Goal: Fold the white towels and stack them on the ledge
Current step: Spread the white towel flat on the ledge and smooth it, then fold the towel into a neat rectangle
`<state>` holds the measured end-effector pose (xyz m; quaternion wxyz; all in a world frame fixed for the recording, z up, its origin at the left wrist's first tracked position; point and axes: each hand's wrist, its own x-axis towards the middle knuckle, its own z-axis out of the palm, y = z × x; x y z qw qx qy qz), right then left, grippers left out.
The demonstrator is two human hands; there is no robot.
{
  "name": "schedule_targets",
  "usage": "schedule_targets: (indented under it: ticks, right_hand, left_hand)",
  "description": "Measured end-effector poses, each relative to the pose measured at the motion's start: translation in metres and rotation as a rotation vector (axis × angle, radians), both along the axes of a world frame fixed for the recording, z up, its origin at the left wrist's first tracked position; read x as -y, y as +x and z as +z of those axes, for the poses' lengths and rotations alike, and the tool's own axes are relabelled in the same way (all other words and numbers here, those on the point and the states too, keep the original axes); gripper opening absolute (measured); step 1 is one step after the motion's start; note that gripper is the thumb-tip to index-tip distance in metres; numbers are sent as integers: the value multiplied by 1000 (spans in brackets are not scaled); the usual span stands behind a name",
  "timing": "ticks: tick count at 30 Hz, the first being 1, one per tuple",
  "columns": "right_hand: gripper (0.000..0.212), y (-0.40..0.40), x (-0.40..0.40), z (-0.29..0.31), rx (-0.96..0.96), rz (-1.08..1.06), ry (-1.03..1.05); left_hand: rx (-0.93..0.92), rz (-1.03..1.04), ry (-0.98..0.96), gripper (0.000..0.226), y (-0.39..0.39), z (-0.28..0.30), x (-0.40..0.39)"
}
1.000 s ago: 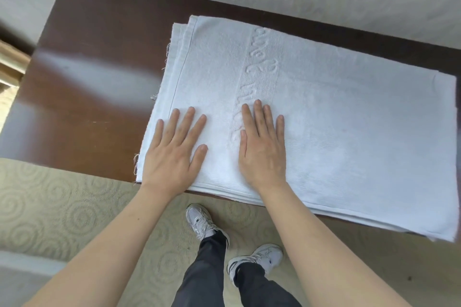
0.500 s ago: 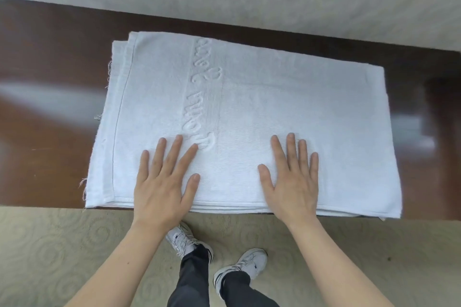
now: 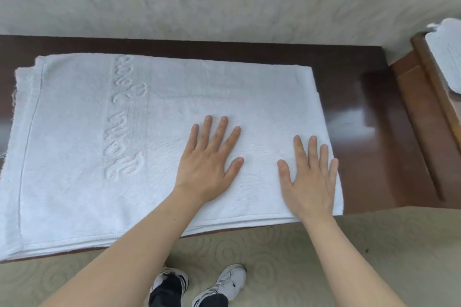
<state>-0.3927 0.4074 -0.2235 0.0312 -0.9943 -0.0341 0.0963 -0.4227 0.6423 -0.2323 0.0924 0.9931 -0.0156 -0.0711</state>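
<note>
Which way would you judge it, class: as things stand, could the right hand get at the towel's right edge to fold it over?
Probably yes. The right hand lies flat on the white towel with its little finger at that edge, and only bare dark tabletop lies beyond; the left hand rests further in, out of the way.

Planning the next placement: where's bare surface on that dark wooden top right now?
Free: the strip of dark wooden top between the white towel and the brown side ledge, plus a narrow band behind the towel along the wall. Crowded: the rest, covered by towel, with left hand and right hand flat on it.
</note>
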Motion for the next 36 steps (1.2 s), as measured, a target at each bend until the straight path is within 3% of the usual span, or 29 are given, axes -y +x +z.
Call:
schedule_targets:
  ticks: [13,21,24,28,36]
  right_hand:
    - [69,-1,2,-9,96,-38,42]
    - [74,0,4,-9,108,-3,4]
    - [74,3,3,-8,101,-4,-15]
    - [74,3,0,-6,86,-22,-23]
    - [69,2,1,-6,98,-38,-9]
  left_hand:
    - [46,-341,38,68,163,-1,89]
    - [52,-389,31,69,243,1,105]
    - [43,-380,-50,62,263,0,107]
    - [228,-323,-282,41,262,-3,106]
    - [364,-222,-512,35,246,4,100]
